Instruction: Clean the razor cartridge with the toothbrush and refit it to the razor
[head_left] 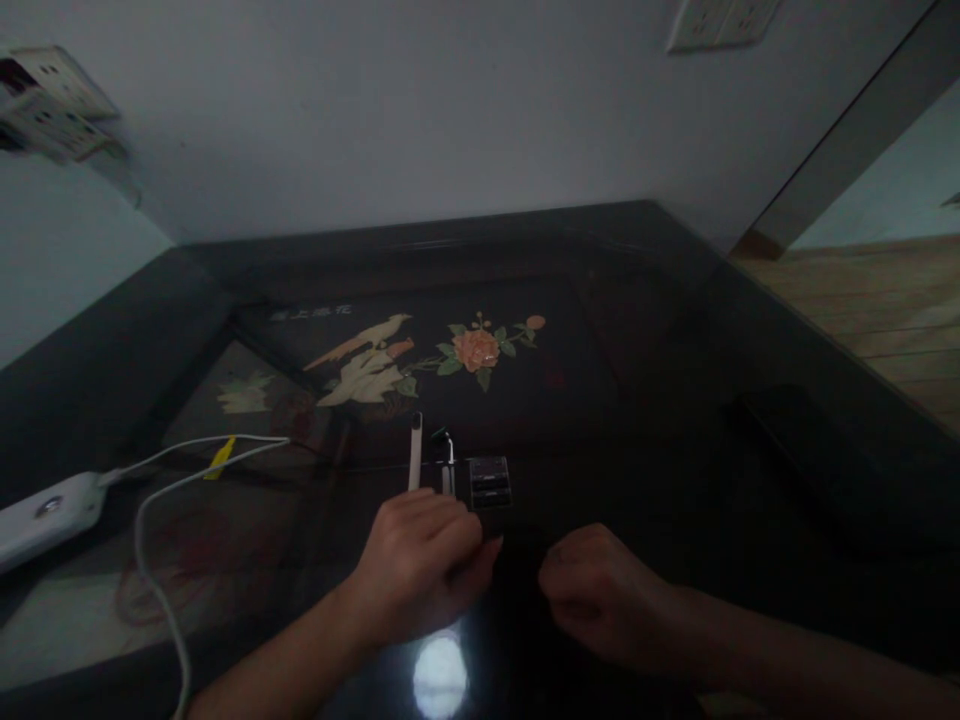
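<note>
Both forearms and the left hand [420,565] and right hand [600,590] are bare, without sleeves or jewellery.

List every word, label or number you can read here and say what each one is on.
Row of pale characters on the dark table top, above the bird picture: too blurred to read.
Small dark box beyond the left hand: no readable marking.
White power strip: no readable marking.
Wall sockets: no readable text.

White stick [415,452] (slim, lying lengthwise) and small dark box [489,482] on dark tabletop
</note>
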